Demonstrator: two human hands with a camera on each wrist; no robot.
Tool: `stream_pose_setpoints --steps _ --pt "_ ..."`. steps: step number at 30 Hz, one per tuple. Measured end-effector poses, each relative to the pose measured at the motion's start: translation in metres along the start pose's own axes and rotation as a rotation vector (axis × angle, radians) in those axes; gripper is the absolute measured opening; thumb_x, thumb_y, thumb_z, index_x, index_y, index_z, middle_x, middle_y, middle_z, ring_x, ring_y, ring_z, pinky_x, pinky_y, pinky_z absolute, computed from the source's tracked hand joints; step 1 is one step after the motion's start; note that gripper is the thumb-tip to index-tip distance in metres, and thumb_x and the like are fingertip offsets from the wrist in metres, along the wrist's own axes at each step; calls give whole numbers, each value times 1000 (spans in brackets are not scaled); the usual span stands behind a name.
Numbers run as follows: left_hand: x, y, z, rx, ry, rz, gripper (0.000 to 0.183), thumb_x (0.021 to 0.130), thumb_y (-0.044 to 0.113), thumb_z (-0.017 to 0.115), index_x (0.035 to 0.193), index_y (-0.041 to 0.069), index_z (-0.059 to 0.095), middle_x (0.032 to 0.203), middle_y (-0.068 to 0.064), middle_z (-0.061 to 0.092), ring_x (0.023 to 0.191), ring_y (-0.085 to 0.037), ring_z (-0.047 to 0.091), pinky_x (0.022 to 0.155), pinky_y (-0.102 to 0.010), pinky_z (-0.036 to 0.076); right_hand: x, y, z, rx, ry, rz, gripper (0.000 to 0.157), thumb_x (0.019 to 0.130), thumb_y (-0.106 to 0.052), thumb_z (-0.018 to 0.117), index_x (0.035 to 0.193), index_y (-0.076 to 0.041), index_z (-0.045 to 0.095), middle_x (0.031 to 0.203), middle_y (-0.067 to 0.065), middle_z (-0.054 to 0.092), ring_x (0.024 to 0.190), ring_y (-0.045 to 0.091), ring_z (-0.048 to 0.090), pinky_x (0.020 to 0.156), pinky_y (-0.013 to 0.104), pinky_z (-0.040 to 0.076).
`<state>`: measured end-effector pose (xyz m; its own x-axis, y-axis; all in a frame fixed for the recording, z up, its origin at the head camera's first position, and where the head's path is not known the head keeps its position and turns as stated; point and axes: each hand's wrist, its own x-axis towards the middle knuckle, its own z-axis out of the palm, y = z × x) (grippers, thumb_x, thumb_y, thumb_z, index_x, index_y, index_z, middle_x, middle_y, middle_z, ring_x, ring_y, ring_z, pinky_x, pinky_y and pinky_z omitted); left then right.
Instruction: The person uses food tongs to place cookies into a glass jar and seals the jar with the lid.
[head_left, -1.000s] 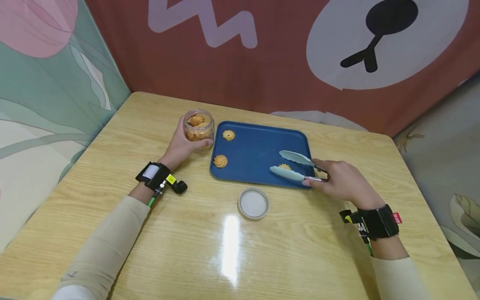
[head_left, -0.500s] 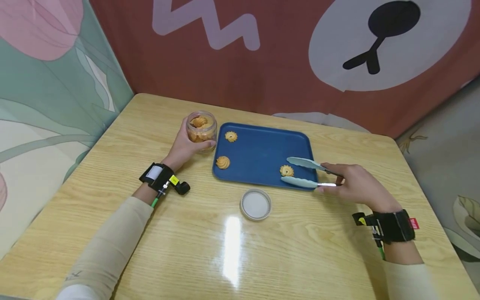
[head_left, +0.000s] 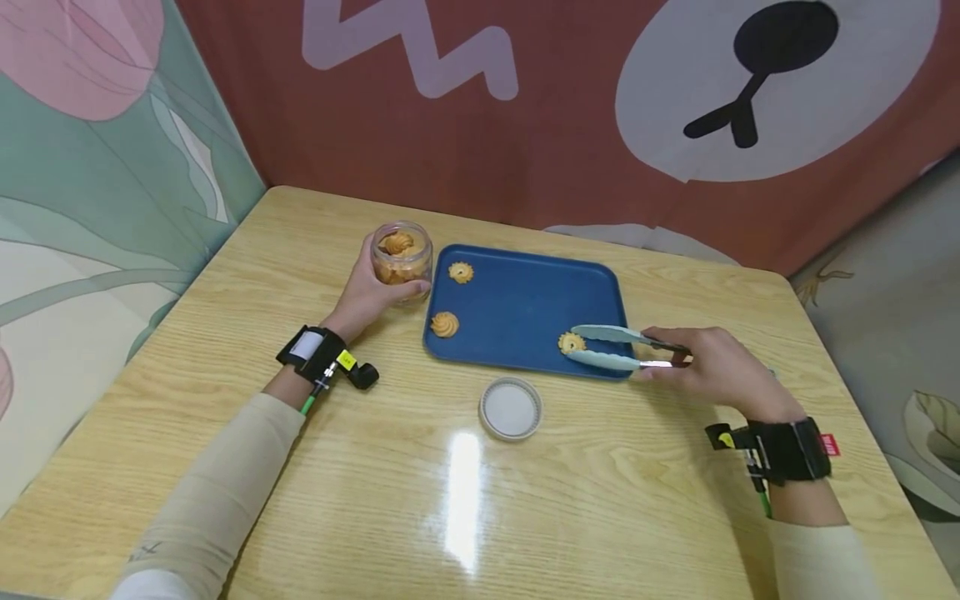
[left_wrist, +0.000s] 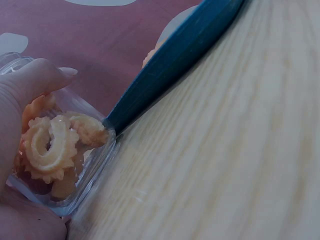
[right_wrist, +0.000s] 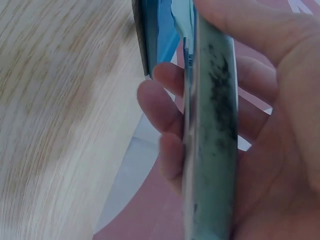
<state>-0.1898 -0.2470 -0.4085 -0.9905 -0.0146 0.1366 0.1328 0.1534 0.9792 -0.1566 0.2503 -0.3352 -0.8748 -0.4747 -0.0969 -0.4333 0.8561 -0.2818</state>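
My left hand [head_left: 366, 290] grips a clear jar [head_left: 402, 265] of swirled cookies, which stands on the table at the tray's left end. Through the jar wall in the left wrist view, a ring-shaped cookie [left_wrist: 47, 147] shows close up. My right hand [head_left: 712, 367] holds a pair of tongs [head_left: 609, 348] with pale green tips and metal arms. Those tips reach over the right side of the blue tray [head_left: 525, 292], on either side of a cookie's [head_left: 571, 343] right part. In the right wrist view, fingers curl round the tongs' green handle [right_wrist: 215, 130].
Two other cookies lie along the tray's left side, one ring-shaped [head_left: 461, 272] and one swirled [head_left: 445, 325]. A round white lid [head_left: 511, 409] rests on the wooden table [head_left: 360, 500] in front of the tray. A printed wall covering [head_left: 525, 167] rises behind the table.
The tongs first drew back to the right, baring the cookie at the tray's right side. Then their tips came nearer each other around it. My left hand stays on the jar.
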Motion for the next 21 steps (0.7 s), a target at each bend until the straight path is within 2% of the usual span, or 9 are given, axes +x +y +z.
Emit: stream_pose_setpoints --steps 3,7,14,21 --pt "0 0 0 3 0 0 99 83 15 90 160 30 28 158 -6 42 148 -20 42 126 -44 34 -1 -1 1 -27 45 -28 56 90 -34 85 139 -12 69 78 -2 62 69 13 49 56 25 34" --pt "-1 4 1 -1 -7 -8 100 84 13 89 161 28 26 159 -7 41 149 -21 41 127 -45 34 -1 -2 0 -62 81 -43 53 91 -36 83 137 -13 70 74 -4 57 68 12 46 57 25 31" --pt "-2 4 -1 -13 1 -23 101 84 11 88 162 28 25 161 -8 39 150 -23 39 127 -45 33 7 -13 -7 -110 115 -102 52 92 -37 81 137 -14 70 77 -4 66 68 11 50 60 26 35" --pt "-12 27 2 -4 -30 -46 102 85 8 86 164 22 22 164 -14 35 153 -27 37 128 -47 32 16 -29 -18 -145 170 -147 53 91 -35 83 137 -13 70 77 -4 69 66 8 53 59 26 38"
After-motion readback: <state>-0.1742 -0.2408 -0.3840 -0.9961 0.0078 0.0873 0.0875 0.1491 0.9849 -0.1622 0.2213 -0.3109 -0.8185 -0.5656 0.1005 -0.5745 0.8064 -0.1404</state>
